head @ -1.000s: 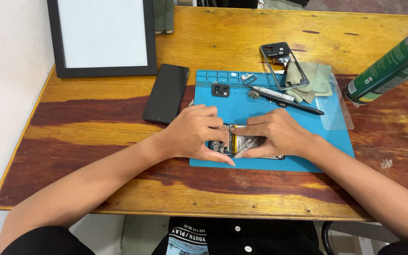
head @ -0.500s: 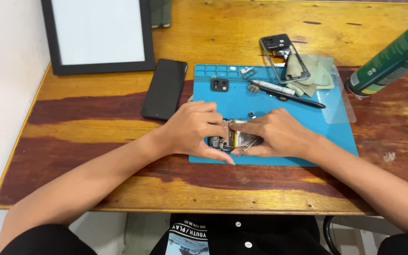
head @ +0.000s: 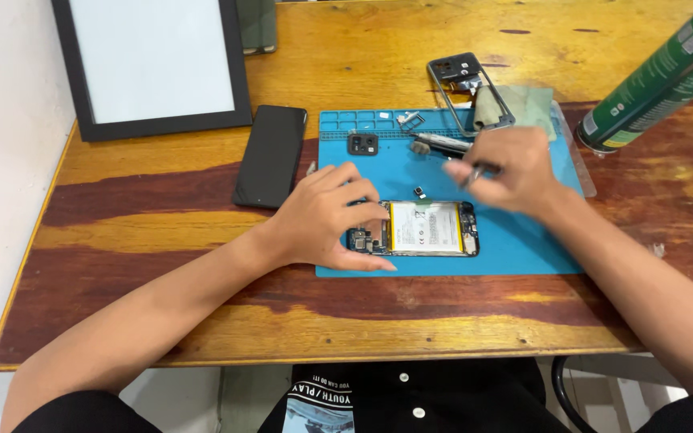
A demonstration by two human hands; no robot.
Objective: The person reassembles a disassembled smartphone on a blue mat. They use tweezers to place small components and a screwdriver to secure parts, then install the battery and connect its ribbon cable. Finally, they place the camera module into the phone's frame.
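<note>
Opened phone (head: 427,228) flat on blue mat (head: 523,256), near its front edge | left hand (head: 326,216) pinning phone's camera end, grip closed over it | right hand (head: 507,170) raised above mat, grip pinched on thin tool (head: 475,172) | risk: tool tip slipping, gouging battery; tiny loose part (head: 419,192) just beside phone easily knocked off bench (head: 162,305).

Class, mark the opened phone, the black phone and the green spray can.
opened phone (head: 427,228), head view, on its battery.
black phone (head: 270,155), head view, middle of its dark face.
green spray can (head: 658,78), head view, on its body.
</note>
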